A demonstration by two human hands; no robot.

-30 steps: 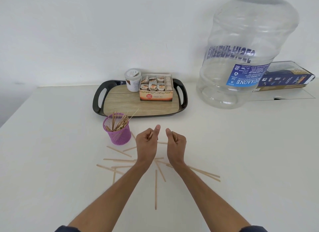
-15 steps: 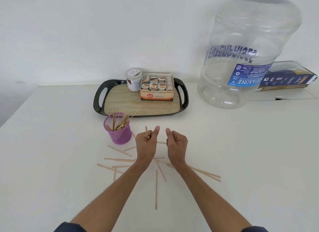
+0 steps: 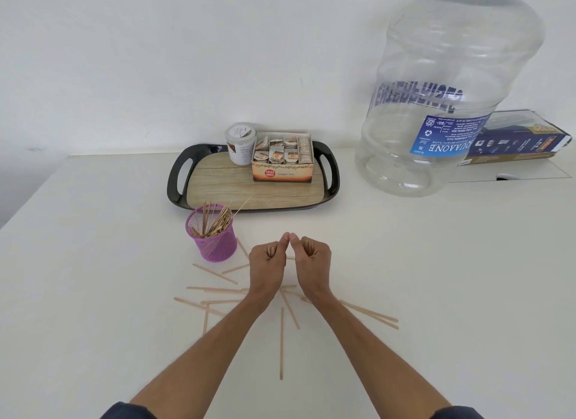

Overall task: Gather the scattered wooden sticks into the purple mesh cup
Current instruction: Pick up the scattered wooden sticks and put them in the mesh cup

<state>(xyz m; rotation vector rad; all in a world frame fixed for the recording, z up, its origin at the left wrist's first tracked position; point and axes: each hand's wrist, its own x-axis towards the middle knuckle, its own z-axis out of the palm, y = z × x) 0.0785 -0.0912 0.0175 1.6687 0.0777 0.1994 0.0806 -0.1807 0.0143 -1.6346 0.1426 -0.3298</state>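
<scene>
Since the earlier frames the two fists have been brought together, so that the thumb tips, which were apart a moment ago, are now seen touching above the white table (image 3: 93, 262). Both hands are held side by side just right of the purple mesh cup (image 3: 213, 238). The left hand (image 3: 268, 264) is curled into a fist, and what look like stick ends are seen bunched inside its curled fingers; the right hand (image 3: 311, 262) is curled the same way, with similar pale ends visible in its grip, though how many sticks are held in either fist cannot be told. The stick end that stood up from the left fist half a second ago is no longer seen above it. The cup stands upright on the table in front of the black tray (image 3: 176, 181) and is already loaded with a leaning bundle of sticks. More wooden sticks (image 3: 215, 273) are left scattered flat on the table below and beside the wrists, some crossing one another, with one long stick (image 3: 281, 343) lying between the forearms. On the tray a tea box (image 3: 282, 172) and a small white jar (image 3: 240, 144) are set side by side. A large clear water bottle (image 3: 442, 91) is placed at the right rear, with a dark blue carton (image 3: 523, 144) behind it.
</scene>
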